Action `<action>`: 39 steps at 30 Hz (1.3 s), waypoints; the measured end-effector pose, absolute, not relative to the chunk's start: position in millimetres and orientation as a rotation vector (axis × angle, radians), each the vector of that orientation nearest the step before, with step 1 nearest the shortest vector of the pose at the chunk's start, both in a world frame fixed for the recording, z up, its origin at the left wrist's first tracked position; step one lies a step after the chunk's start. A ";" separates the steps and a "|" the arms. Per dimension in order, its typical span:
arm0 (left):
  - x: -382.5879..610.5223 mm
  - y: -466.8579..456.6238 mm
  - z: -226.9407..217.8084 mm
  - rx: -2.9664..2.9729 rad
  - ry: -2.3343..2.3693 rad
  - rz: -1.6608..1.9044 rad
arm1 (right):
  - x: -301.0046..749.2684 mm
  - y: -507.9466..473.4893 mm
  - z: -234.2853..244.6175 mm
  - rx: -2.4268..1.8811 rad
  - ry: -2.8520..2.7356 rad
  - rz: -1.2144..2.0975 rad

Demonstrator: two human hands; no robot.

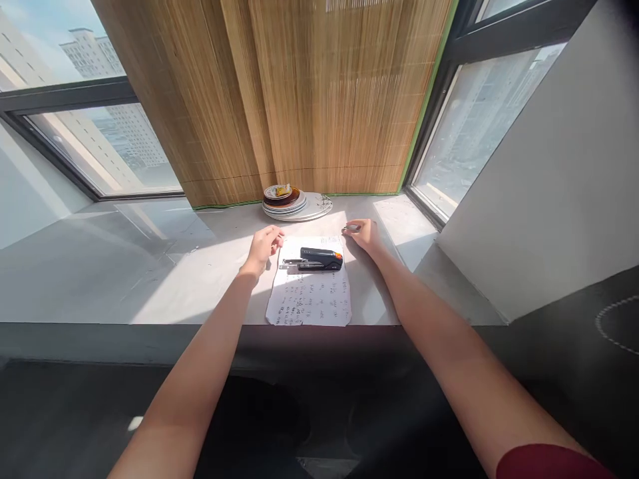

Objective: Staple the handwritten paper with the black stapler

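Note:
A black stapler [322, 258] with an orange patch at its right end lies across a handwritten sheet of paper [312, 296]. Its jaws point left, and a metal part sticks out there. My left hand [264, 247] rests by the sheet's upper left corner, fingers loosely bent and apart, with nothing visible in them. Beyond the sheet's upper right corner, my right hand [364, 234] is low over the sill, thumb and fingers pinched together. A small, dark, shiny bit shows at those fingertips, too small to name. Neither hand touches the stapler.
Several stacked plates [287, 211] with a small yellow item on top stand at the back of the pale window sill [200, 279]. Behind them hangs a bamboo blind [309, 100]. A white wall [524, 173] bounds the right side. The sill's front edge runs below the sheet.

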State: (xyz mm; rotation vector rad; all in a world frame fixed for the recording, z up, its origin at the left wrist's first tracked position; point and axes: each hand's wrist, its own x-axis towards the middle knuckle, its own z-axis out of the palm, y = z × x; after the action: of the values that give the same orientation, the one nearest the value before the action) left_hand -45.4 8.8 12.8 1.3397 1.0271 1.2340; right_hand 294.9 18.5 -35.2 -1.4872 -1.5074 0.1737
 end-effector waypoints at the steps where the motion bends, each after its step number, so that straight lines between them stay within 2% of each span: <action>1: -49.3 24.0 15.4 1.458 1.133 1.243 | 294.9 19.4 -34.2 -1.486 -1.479 0.182; 5: -58.7 73.9 11.8 1.769 1.276 1.260 | 287.0 17.4 -22.1 -1.466 -1.489 0.163; 9: -61.4 90.0 -4.3 1.810 1.251 1.195 | 276.4 12.5 -12.8 -1.453 -1.659 0.034; 16: -64.9 101.3 -11.3 1.810 1.309 1.175 | 275.2 5.5 -5.0 -1.429 -1.602 -0.040; 18: -66.6 103.5 -9.6 1.812 1.338 1.186 | 272.4 3.5 -3.6 -1.392 -1.578 0.018; 23: -61.1 92.5 -2.2 1.818 1.282 1.281 | 260.5 -0.1 -5.3 -1.269 -1.552 0.415; 27: -43.0 72.2 2.2 1.666 1.020 1.371 | 253.2 -12.2 6.3 -1.200 -1.540 0.443; 33: -22.4 55.8 5.3 1.628 0.861 1.343 | 242.7 -35.1 27.5 -0.990 -2.257 0.728; 39: -17.7 52.4 5.9 1.578 0.747 1.336 | 235.1 -40.6 19.9 -0.961 -2.417 0.550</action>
State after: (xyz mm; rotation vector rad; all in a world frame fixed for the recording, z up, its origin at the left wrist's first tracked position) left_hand -17.7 52.4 5.9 1.5778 0.7466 1.3360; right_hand 235.1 -40.6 19.9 -0.9614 -2.4167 0.5505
